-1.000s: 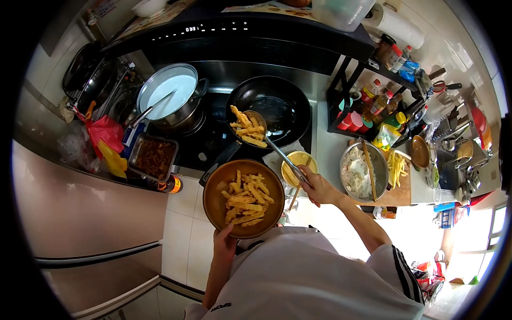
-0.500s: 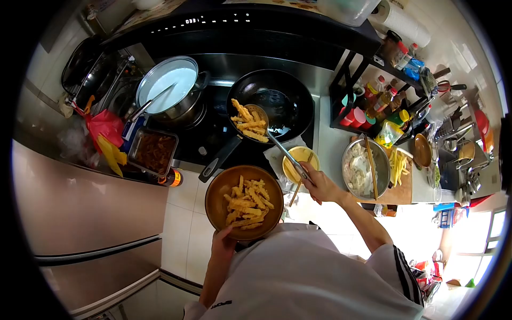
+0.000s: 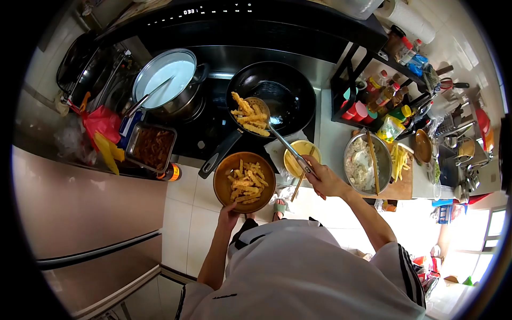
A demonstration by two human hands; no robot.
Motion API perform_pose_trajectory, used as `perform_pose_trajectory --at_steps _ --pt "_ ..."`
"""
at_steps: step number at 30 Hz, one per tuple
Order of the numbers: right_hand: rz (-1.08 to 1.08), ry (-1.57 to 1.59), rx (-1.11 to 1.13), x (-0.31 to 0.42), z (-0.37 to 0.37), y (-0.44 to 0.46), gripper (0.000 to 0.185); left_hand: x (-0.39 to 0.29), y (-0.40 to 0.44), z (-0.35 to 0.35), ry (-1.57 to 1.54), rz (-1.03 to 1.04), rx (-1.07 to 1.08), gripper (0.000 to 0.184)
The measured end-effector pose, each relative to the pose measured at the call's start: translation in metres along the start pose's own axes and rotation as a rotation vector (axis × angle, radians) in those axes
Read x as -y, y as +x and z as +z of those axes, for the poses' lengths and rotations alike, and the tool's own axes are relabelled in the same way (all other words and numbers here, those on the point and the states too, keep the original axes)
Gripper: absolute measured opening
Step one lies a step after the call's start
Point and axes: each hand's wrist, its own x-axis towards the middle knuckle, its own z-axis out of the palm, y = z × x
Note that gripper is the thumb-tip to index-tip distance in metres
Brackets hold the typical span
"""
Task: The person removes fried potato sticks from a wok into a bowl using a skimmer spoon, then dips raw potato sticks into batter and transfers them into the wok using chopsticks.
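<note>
My left hand (image 3: 229,214) grips the near rim of a brown bowl (image 3: 218,184) that holds fried battered strips (image 3: 246,181). Closed around the metal handle of a skimmer (image 3: 282,140), my right hand (image 3: 324,178) is to the right of the bowl. The skimmer's head carries more golden fried strips (image 3: 248,114) over the left side of a black wok (image 3: 290,88), which has shiny oil in it. Below the skimmer's handle stands a yellow bowl (image 3: 314,151) with a chopstick (image 3: 298,185) across its edge.
A steel pot (image 3: 181,98) with a ladle stands left of the wok. Nearer is a container of brown food (image 3: 152,146). To the right are a steel bowl (image 3: 381,160) with pale food and chopsticks, a cutting board (image 3: 397,189) with cut strips, and a bottle rack (image 3: 346,85).
The brown bowl has moved away from my body, closer to the stove and the wok's handle. The skimmer still holds its strips over the wok, with my right hand slightly shifted.
</note>
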Motion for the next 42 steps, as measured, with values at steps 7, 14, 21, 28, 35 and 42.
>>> perform_pose_trajectory --at_steps 7,14,21,28,35,42 --pt "0.016 0.016 -0.016 0.008 0.002 -0.001 0.045 -0.018 0.039 0.006 -0.015 -0.012 0.029 0.047" --pt "-0.01 0.023 -0.023 0.004 0.004 -0.002 0.044 -0.022 0.059 0.025 -0.12 0.017 0.01 0.042" --pt "0.086 0.231 0.021 -0.009 -0.004 -0.004 0.05 -0.023 0.05 0.046 -0.15 0.001 0.023 0.041" --pt "0.196 0.524 0.059 -0.014 -0.032 -0.005 0.049 -0.021 0.029 0.047 -0.098 -0.034 0.058 0.044" --pt "0.294 0.865 0.156 -0.02 -0.056 0.004 0.043 -0.009 -0.004 0.026 -0.123 -0.017 -0.143 0.039" --pt "0.309 0.962 0.176 -0.029 -0.065 0.01 0.041 0.003 -0.023 0.022 0.425 0.398 -0.367 0.023"
